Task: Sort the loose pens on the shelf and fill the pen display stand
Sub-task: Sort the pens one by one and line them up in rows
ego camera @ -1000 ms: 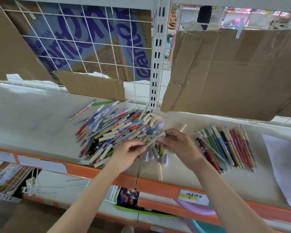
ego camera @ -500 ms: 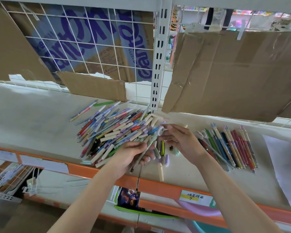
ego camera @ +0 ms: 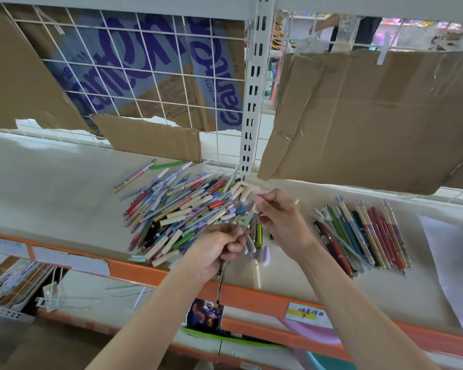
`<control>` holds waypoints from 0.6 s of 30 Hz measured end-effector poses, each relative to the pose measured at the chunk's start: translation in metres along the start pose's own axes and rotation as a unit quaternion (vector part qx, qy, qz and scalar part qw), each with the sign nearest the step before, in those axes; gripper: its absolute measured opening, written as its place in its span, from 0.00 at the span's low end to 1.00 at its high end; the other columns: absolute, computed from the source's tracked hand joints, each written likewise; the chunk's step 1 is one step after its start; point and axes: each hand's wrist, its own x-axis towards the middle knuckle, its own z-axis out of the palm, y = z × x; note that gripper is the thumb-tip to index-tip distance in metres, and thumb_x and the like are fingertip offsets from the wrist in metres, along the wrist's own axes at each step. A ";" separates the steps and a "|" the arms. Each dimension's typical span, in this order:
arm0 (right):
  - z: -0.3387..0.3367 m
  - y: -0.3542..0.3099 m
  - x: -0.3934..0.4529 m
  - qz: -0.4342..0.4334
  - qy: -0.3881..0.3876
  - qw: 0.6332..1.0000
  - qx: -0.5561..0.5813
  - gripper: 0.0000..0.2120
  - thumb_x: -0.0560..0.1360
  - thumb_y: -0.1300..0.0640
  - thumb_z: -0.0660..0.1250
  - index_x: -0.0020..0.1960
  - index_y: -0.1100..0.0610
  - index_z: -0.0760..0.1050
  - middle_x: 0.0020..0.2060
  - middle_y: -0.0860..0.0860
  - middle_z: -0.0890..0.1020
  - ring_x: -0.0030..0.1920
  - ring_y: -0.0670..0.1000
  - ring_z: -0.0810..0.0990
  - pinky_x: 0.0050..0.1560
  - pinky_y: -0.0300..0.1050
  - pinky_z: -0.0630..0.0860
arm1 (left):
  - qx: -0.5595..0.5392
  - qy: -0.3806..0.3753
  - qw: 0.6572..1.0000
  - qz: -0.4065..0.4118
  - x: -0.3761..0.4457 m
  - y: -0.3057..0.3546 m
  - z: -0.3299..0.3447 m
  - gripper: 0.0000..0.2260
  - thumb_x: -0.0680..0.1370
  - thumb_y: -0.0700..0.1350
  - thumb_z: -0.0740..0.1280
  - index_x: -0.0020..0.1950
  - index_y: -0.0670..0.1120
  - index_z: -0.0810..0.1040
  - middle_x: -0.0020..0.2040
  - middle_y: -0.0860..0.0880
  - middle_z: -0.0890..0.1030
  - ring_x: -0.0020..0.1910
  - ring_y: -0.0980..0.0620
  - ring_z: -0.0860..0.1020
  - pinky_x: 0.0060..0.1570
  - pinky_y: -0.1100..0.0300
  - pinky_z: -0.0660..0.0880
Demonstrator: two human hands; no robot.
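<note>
A loose pile of coloured pens [ego camera: 179, 212] lies on the white shelf [ego camera: 51, 188], left of the upright post. A sorted row of pens [ego camera: 364, 236] lies side by side to the right. My left hand [ego camera: 217, 249] grips a small bunch of pens [ego camera: 245, 222] at the pile's near right edge, with a dark pen hanging below the fist. My right hand [ego camera: 284, 220] pinches a thin pale pen [ego camera: 257, 206] just above that bunch. No display stand is in view.
Torn cardboard sheets [ego camera: 372, 118] hang behind the shelf against a white wire grid [ego camera: 145, 76]. A slotted upright post [ego camera: 254, 102] stands mid-back. The orange shelf edge [ego camera: 251, 295] carries a price label [ego camera: 305, 313]. A white paper sheet [ego camera: 455, 268] lies at the far right.
My right hand has lifted slightly up and back from the left hand, drawing one pale pen away. My left hand keeps its bunch and has shifted a little toward me.
</note>
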 end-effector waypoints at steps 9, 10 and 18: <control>-0.004 -0.010 0.003 -0.007 -0.017 1.000 -0.025 0.08 0.77 0.61 0.64 0.56 0.55 0.75 0.35 0.51 0.83 0.34 0.48 0.77 0.35 0.38 0.73 | 0.073 -0.047 0.996 0.024 0.007 0.015 0.013 0.07 0.75 0.36 0.66 0.41 0.40 0.83 0.39 0.39 0.83 0.37 0.45 0.83 0.37 0.56 0.81; -0.007 -0.011 0.004 -0.009 -0.003 0.999 -0.044 0.09 0.76 0.62 0.66 0.56 0.56 0.75 0.34 0.52 0.81 0.31 0.48 0.74 0.34 0.39 0.72 | 0.137 -0.034 0.989 0.048 0.007 0.017 0.012 0.05 0.76 0.36 0.66 0.43 0.41 0.82 0.41 0.40 0.84 0.39 0.46 0.83 0.39 0.57 0.80; -0.070 -0.003 -0.006 0.025 0.100 0.819 -0.564 0.16 0.76 0.63 0.60 0.63 0.55 0.72 0.40 0.54 0.76 0.43 0.54 0.76 0.39 0.43 0.69 | 0.587 0.149 0.766 0.216 0.005 0.013 -0.039 0.05 0.76 0.40 0.67 0.50 0.48 0.79 0.44 0.57 0.78 0.42 0.64 0.73 0.38 0.77 0.67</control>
